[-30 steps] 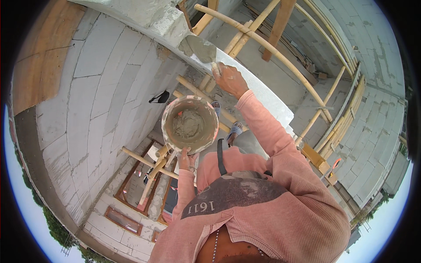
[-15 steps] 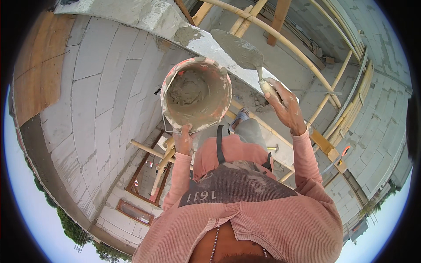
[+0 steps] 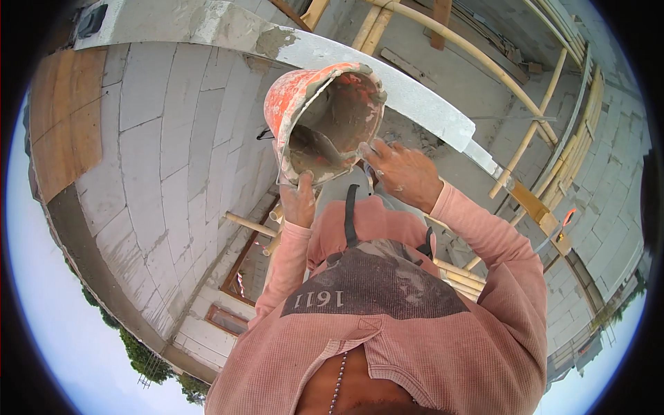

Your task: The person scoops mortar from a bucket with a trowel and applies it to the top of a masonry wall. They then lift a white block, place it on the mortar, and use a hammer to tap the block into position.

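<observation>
An orange bucket (image 3: 285,95), crusted with grey mortar, is tilted so its mouth faces me and to the right. My left hand (image 3: 299,200) grips its near lower rim, the thumb on the edge. Wet mortar (image 3: 302,164) lies in the low part of the bucket. My right hand (image 3: 402,170) is closed at the right side of the rim around the trowel's handle, which the fingers mostly hide. Inside the bucket, the mortar-coated trowel blade (image 3: 321,144) reaches down against the mortar.
Beyond the bucket runs a pale block wall top (image 3: 387,77) with a mortar patch (image 3: 275,41). Bamboo scaffold poles (image 3: 484,59) cross at the upper right. A block wall (image 3: 152,138) stands left, beside a wooden board (image 3: 69,114). An orange-handled tool (image 3: 568,217) sits at right.
My right hand has brought the trowel from above the wall top down left into the bucket. The bucket has tipped over to the right, showing its orange side.
</observation>
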Available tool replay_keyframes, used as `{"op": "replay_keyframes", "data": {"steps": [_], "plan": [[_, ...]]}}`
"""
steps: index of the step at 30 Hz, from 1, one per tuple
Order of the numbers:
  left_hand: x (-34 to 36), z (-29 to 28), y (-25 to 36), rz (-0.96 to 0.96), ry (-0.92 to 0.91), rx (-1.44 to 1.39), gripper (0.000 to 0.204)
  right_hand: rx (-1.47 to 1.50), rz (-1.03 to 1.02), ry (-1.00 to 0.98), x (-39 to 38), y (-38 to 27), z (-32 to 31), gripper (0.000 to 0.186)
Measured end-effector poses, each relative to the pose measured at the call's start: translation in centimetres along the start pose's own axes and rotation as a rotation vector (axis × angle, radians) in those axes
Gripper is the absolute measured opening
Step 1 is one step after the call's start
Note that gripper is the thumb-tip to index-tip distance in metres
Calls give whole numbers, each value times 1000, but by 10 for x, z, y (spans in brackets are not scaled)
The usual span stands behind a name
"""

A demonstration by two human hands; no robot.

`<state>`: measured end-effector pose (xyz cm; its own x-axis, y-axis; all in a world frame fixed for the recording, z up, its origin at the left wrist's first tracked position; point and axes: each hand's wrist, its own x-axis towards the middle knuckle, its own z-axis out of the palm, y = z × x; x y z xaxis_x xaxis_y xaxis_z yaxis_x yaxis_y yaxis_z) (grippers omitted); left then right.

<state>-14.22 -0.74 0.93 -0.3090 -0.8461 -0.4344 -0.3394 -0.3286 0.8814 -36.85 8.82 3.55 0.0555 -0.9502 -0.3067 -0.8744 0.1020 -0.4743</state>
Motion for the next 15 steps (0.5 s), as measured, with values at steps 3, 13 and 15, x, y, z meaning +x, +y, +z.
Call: {"op": "replay_keyframes", "data": {"steps": [3, 13, 15], "plan": [[-12, -4, -21, 33, -36, 61, 34, 96, 37, -68, -18, -2, 15, 46], [-42, 20, -12, -236, -13, -535, 33, 521, 44, 430, -58, -6, 73, 44], [-40, 3, -32, -231, -25, -580, 35, 508, 61, 458, -58, -3, 68, 44]]}}
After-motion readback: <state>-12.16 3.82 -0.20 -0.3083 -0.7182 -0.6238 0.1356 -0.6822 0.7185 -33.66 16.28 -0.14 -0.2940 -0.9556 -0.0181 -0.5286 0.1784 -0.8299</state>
